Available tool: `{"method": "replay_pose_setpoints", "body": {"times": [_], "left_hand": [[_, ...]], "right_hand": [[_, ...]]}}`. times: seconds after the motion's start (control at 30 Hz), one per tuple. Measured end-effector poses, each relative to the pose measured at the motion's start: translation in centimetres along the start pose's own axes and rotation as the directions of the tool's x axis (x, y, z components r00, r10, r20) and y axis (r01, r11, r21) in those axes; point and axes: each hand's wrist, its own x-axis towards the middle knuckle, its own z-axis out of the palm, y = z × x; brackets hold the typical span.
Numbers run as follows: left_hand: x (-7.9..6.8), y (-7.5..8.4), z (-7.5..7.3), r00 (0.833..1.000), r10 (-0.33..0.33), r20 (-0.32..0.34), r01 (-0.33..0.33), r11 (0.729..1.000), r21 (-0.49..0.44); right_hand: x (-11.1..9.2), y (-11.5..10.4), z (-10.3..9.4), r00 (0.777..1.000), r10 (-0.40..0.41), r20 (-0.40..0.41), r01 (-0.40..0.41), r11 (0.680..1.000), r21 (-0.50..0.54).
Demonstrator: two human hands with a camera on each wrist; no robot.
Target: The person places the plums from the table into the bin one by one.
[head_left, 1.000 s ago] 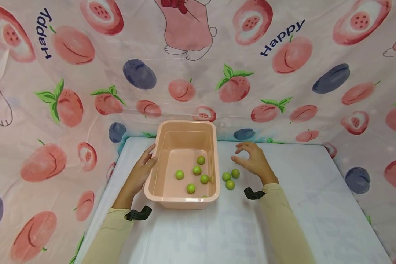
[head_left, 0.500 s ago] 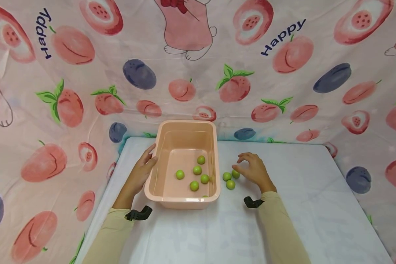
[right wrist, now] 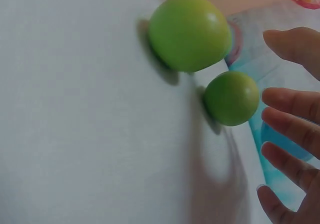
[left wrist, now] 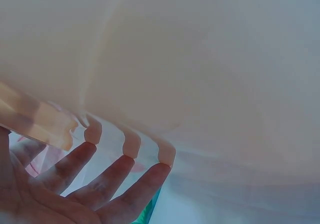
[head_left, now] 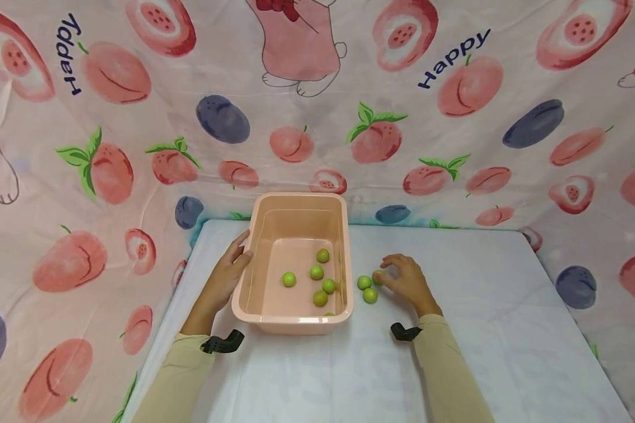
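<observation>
A peach-coloured plastic basin (head_left: 296,320) stands on the white table with several small round green fruits, like limes (head_left: 288,279), on its floor. At its left side my left hand (head_left: 224,276) holds the rim. The thumb lies on the rim, and in the left wrist view several fingertips (left wrist: 131,151) touch the outer wall. Right of the basin is a small group of the same fruits (head_left: 370,295). My right hand (head_left: 410,285) is just beside them, thumb and fingers apart, partly covering the farthest fruit (head_left: 378,278). In the right wrist view a gap shows between the fingers and the fruits (right wrist: 231,98).
A white cloth covers the table (head_left: 497,305). Fruit-printed pink fabric (head_left: 307,117) hangs behind and along both sides. Each wrist wears a black camera mount, such as the right mount (head_left: 404,332).
My right hand has come down and nearer to the loose fruits, its fingers still spread. One fruit in the basin has rolled right, against another. My left hand has stayed put.
</observation>
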Motion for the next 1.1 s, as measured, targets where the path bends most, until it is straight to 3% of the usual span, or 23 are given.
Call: {"method": "replay_pose_setpoints", "body": {"times": [0.6,1.1], "left_hand": [[0.0,-0.1,-0.1,1.000,0.008,0.000,-0.008,1.000,-0.002],[0.0,-0.2,0.0,1.000,0.008,0.003,-0.008,1.000,-0.005]], "right_hand": [[-0.4,1.2,1.1,1.000,-0.010,0.011,0.011,0.998,-0.059],[-0.4,1.1,0.6,1.000,0.006,0.012,-0.005,0.998,-0.063]]}}
